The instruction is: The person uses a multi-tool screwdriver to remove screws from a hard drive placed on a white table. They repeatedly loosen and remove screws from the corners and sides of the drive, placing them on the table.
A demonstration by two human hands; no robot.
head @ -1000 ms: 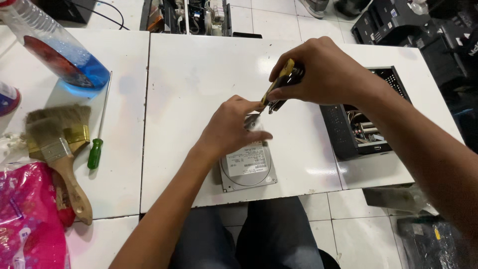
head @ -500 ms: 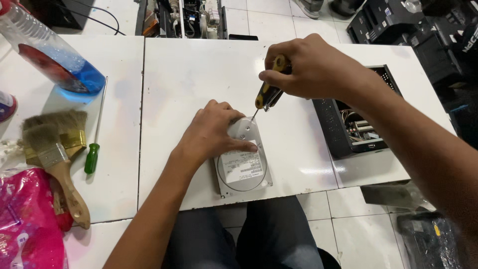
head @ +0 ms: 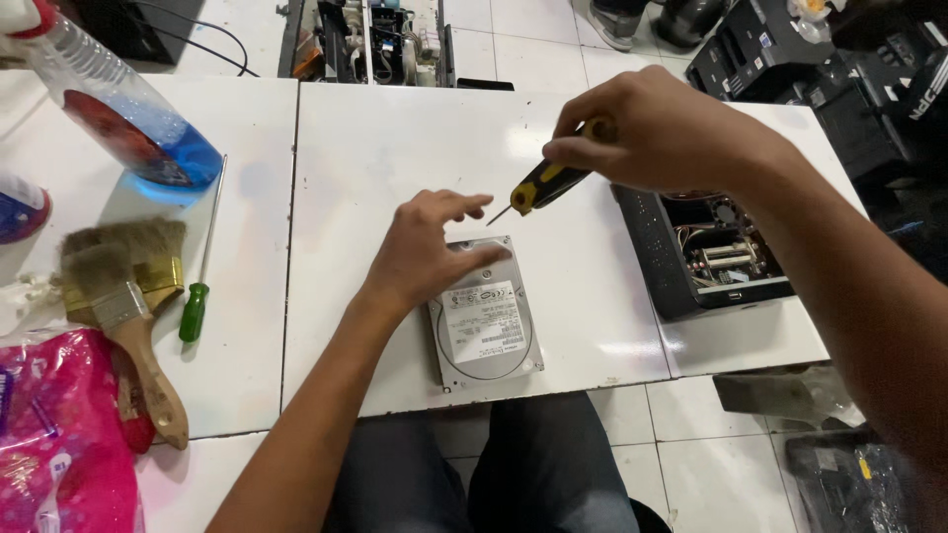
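On the white table (head: 395, 138), the left hand (head: 425, 252) rests on the upper left corner of a silver hard drive (head: 486, 321), fingers spread. The right hand (head: 657, 128) grips a yellow-and-black screwdriver (head: 545, 183), its tip raised just above the drive. To the right stands an open black computer case (head: 706, 252). At left lie two paintbrushes (head: 123, 296), a green-handled screwdriver (head: 202, 271), a blue spray bottle (head: 123, 123) and a pink bag (head: 59, 434).

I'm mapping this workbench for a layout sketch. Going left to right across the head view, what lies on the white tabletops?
Pink plastic bag → paintbrushes → green-handled screwdriver → left hand → hard drive → yellow-and-black screwdriver in the right hand → open black computer case.
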